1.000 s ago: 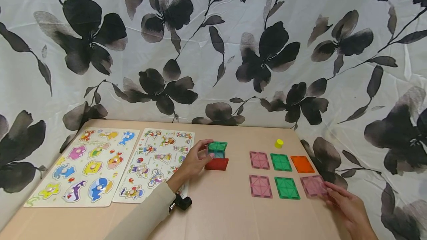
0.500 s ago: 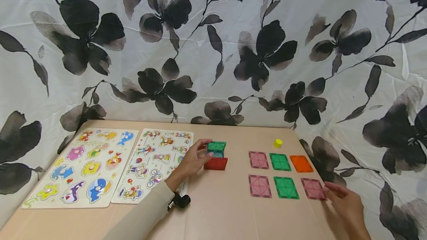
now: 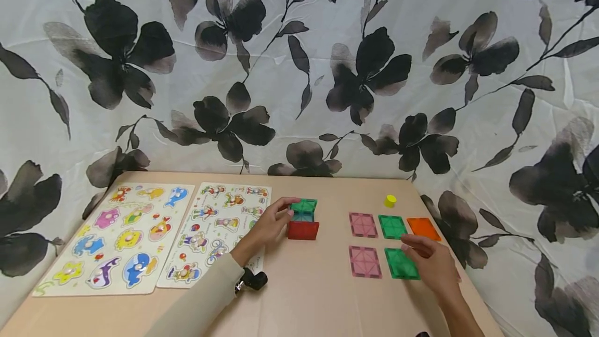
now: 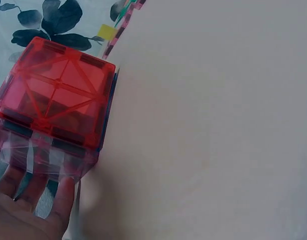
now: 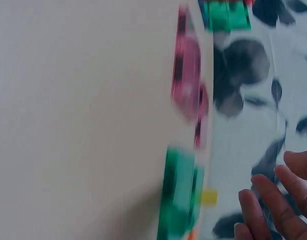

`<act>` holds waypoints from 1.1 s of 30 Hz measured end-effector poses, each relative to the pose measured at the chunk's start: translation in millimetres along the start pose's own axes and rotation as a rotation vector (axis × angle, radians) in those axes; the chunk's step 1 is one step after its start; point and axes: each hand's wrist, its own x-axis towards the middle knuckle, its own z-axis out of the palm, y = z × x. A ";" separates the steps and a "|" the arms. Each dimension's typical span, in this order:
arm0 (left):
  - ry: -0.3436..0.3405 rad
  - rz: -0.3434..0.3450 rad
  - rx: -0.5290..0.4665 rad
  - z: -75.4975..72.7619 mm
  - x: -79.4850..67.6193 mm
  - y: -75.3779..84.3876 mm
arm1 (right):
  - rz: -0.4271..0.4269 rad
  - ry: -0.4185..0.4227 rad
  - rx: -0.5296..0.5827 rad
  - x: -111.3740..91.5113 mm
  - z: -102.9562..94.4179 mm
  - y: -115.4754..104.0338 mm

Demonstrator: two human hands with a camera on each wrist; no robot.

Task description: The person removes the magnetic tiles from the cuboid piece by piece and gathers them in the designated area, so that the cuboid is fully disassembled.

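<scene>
My left hand [image 3: 267, 225] grips the left side of a small box of magnetic tiles [image 3: 303, 231]. Its front is red, with green and blue tiles behind. In the left wrist view, the fingers press the see-through pinkish side, below the red tile [image 4: 58, 92]. My right hand [image 3: 436, 264] hovers over the right end of the loose tiles, holding nothing. Its fingertips overlap the near green tile [image 3: 396, 267] in the head view; a pink tile beyond is mostly hidden behind the hand. In the right wrist view, the fingers [image 5: 273, 205] are spread and loosely bent.
Other flat tiles lie alongside: two pink ones, the front pink tile [image 3: 365, 261] included, a far green tile [image 3: 392, 227] and an orange tile [image 3: 425, 229]. A yellow cylinder [image 3: 390, 201] stands behind. Two picture boards [image 3: 154, 274] cover the table's left. A floral curtain [image 3: 299, 66] hangs behind.
My right hand has let go of the pink tile, now lying at the row's right end, and moved left over the near green tile. The left hand still holds the box in place.
</scene>
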 end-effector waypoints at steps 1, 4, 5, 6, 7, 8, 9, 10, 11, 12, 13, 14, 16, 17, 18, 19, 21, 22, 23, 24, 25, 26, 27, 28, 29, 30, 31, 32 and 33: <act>0.001 -0.001 0.000 -0.1 0.0 -0.7 | -0.003 -0.021 0.001 0.3 6.4 -6.7; 0.002 -0.003 0.009 0.0 0.2 -1.7 | -0.039 -0.080 0.030 1.6 27.3 -24.4; 0.003 -0.002 0.010 0.3 0.1 -1.8 | -0.058 -0.094 0.038 2.1 34.6 -29.5; 0.004 -0.002 0.010 0.5 0.0 -2.0 | -0.089 -0.110 0.056 3.1 42.0 -34.3; 0.006 -0.002 0.013 0.8 -0.2 -2.0 | -0.125 -0.126 0.072 4.2 49.6 -38.8; 0.010 -0.001 0.016 1.1 -0.5 -2.0 | -0.158 -0.144 0.085 5.2 57.1 -43.5; 0.013 -0.001 0.015 1.4 -0.8 -2.0 | -0.190 -0.161 0.099 6.6 64.5 -48.2; 0.015 0.001 0.012 1.7 -1.0 -1.9 | -0.220 -0.183 0.112 8.0 71.6 -52.6; 0.017 0.000 0.010 2.0 -1.4 -1.8 | -0.245 -0.208 0.124 9.3 78.4 -57.4; 0.019 -0.001 0.008 2.3 -1.7 -1.7 | -0.269 -0.234 0.138 10.5 84.9 -61.7; 0.021 0.000 0.008 2.6 -1.9 -1.6 | -0.283 -0.256 0.141 11.6 91.0 -66.3; 0.021 -0.002 0.007 2.9 -2.0 -1.6 | -0.293 -0.278 0.144 12.3 96.4 -70.7; 0.024 -0.005 0.012 3.3 -2.2 -1.5 | -0.319 -0.321 0.156 13.7 106.2 -78.0; 0.024 -0.007 0.016 3.4 -2.3 -1.6 | -0.324 -0.343 0.163 14.2 110.5 -81.0; 0.025 -0.008 0.018 3.4 -2.4 -1.6 | -0.333 -0.360 0.165 14.9 114.6 -83.1; 0.024 -0.006 0.023 3.6 -2.3 -1.8 | -0.340 -0.375 0.165 15.5 118.2 -84.8; 0.025 -0.008 0.028 3.9 -1.9 -2.5 | -0.363 -0.400 0.165 17.2 125.0 -86.7; 0.025 -0.009 0.027 3.9 -1.7 -2.9 | -0.368 -0.411 0.164 18.3 128.2 -87.2; 0.025 -0.011 0.025 3.9 -1.4 -3.3 | -0.376 -0.419 0.162 19.1 131.0 -87.8; 0.026 -0.014 0.025 4.0 -1.2 -3.5 | -0.386 -0.423 0.158 19.9 133.6 -88.1; 0.027 -0.013 0.024 4.1 -1.0 -4.0 | -0.391 -0.426 0.156 20.4 135.9 -88.6; 0.028 -0.013 0.022 4.1 -0.7 -4.1 | -0.393 -0.425 0.149 20.6 137.8 -89.3; 0.029 -0.012 0.021 4.1 -0.4 -4.2 | -0.390 -0.421 0.140 20.8 139.4 -89.8; 0.029 -0.009 0.019 4.3 -0.4 -4.2 | -0.379 -0.416 0.135 20.7 140.8 -90.3; 0.030 -0.008 0.019 4.4 -0.4 -4.0 | -0.370 -0.408 0.128 20.4 141.9 -91.0; 0.030 -0.005 0.022 4.5 -0.4 -3.8 | -0.357 -0.400 0.124 20.1 143.0 -91.5; 0.029 -0.002 0.020 4.5 -0.4 -3.5 | -0.344 -0.392 0.119 19.5 143.6 -92.0; 0.028 -0.002 0.021 4.5 -0.5 -3.2 | -0.330 -0.384 0.116 18.9 144.1 -92.6; 0.029 -0.003 0.023 4.6 -0.7 -2.9 | -0.320 -0.377 0.116 18.5 144.8 -93.0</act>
